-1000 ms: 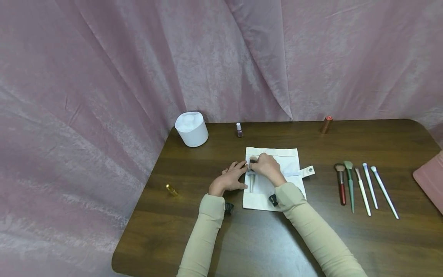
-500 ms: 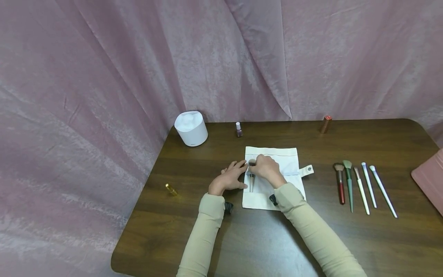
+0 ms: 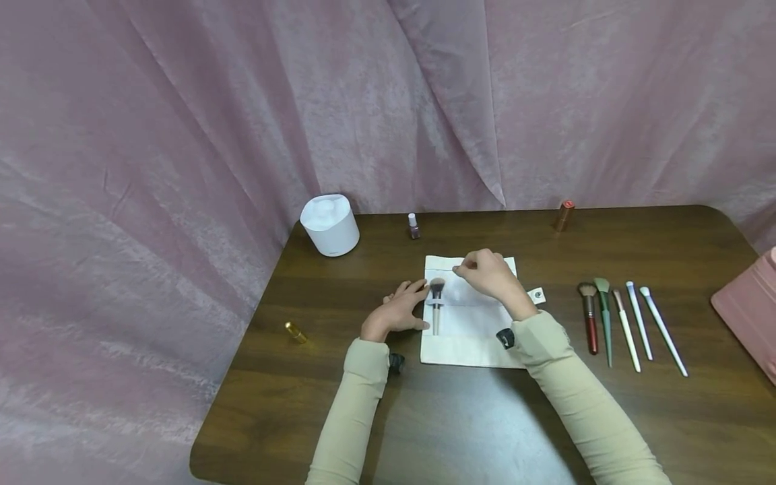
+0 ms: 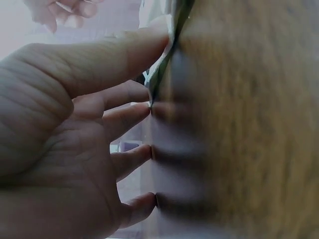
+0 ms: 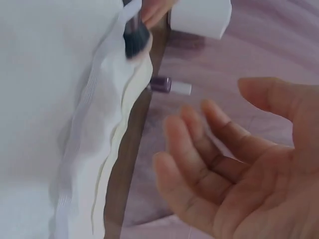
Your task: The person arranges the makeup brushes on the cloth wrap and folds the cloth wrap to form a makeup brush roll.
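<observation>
A white fabric brush roll lies unfolded on the wooden table. Near its left edge a makeup brush with dark bristles is tucked under an elastic band, handle end at the lower pocket. My left hand rests at the roll's left edge, fingers spread, thumb and fingertips touching the cloth and table. Above the upper part of the roll hovers my right hand, its fingers loosely bent. In the right wrist view that hand has nothing between thumb and fingers, and the brush head shows beyond it.
Several makeup brushes lie in a row to the right, beside a pink case. A white round container, a nail polish bottle and a brown tube stand at the back. A gold tube lies left.
My right hand has let go of the makeup brush and moved up and right, uncovering it under the band. The left hand has stayed at the roll's edge.
</observation>
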